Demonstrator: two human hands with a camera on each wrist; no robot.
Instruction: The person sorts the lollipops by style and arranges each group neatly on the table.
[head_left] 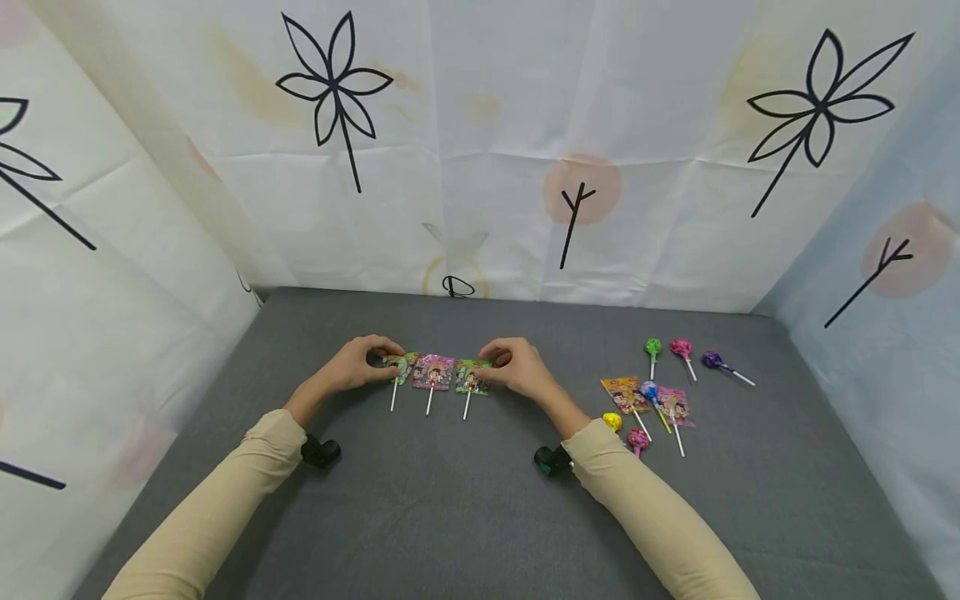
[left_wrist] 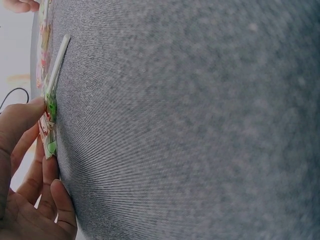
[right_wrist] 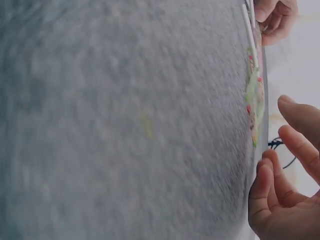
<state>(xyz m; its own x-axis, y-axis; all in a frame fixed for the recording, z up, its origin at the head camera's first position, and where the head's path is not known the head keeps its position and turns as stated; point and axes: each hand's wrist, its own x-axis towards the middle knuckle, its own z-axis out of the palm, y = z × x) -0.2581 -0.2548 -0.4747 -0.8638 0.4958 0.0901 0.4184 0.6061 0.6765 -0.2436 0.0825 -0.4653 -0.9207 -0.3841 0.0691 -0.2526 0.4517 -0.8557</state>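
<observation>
Three flat-wrapped lollipops lie in a row on the grey cloth, white sticks toward me. My left hand point(head_left: 358, 362) pinches the left green lollipop point(left_wrist: 51, 112) by its wrapper, the thumb on one side and fingertips at the far edge. A pink lollipop point(head_left: 433, 372) lies in the middle, untouched. At the row's right end is another green lollipop point(right_wrist: 255, 97). My right hand point(head_left: 519, 367) is beside it, thumb and fingers apart; the right wrist view shows a gap between the fingertips and the wrapper.
To the right lie more lollipops: an orange-wrapped one point(head_left: 624, 393), a pink-wrapped one point(head_left: 676, 406), and round ones in green point(head_left: 653, 347), pink point(head_left: 681, 347), purple point(head_left: 712, 359), blue point(head_left: 648, 390) and yellow point(head_left: 612, 421). A patterned white curtain point(head_left: 495, 225) borders the table.
</observation>
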